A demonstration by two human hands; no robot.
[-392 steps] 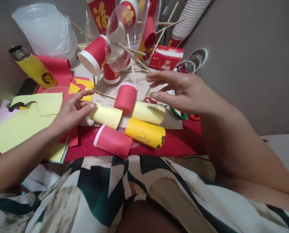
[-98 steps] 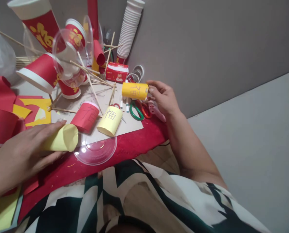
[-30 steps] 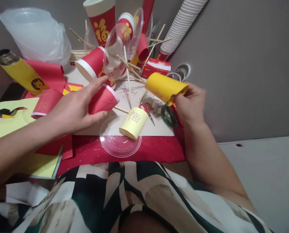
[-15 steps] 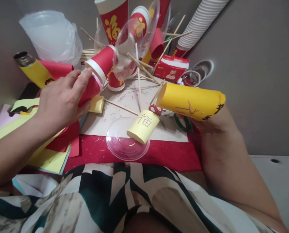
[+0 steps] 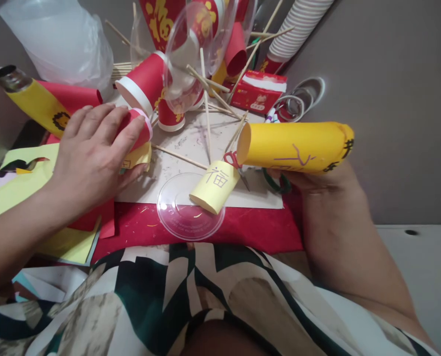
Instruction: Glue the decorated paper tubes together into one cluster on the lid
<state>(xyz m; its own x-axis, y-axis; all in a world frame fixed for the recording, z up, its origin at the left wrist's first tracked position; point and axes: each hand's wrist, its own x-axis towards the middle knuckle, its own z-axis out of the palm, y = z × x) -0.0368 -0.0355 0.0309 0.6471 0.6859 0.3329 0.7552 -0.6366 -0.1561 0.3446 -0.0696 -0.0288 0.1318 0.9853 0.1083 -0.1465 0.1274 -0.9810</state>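
My right hand (image 5: 317, 180) grips an orange-yellow paper-wrapped cup (image 5: 294, 147) from below, holding it sideways above the table's right side, open end to the left. My left hand (image 5: 90, 153) is curled over a red paper-wrapped cup (image 5: 141, 129) lying on its side at the left. A pale yellow cup (image 5: 139, 156) peeks out under that hand. Between the hands a pale yellow cup with a written character (image 5: 215, 185) lies on a clear plastic lid (image 5: 179, 212).
A pile of red printed cups (image 5: 146, 84), clear lids and wooden skewers (image 5: 205, 99) fills the back. A white cup stack (image 5: 298, 24), a tissue pack (image 5: 257, 91), scissors (image 5: 239, 165), a yellow-wrapped bottle (image 5: 35, 101) and loose yellow and red paper sheets (image 5: 16, 188) lie around.
My right hand has lifted the orange-yellow cup and turned it level, nearer to me. My left hand has carried the red cup left and set it down beside the pale yellow one.
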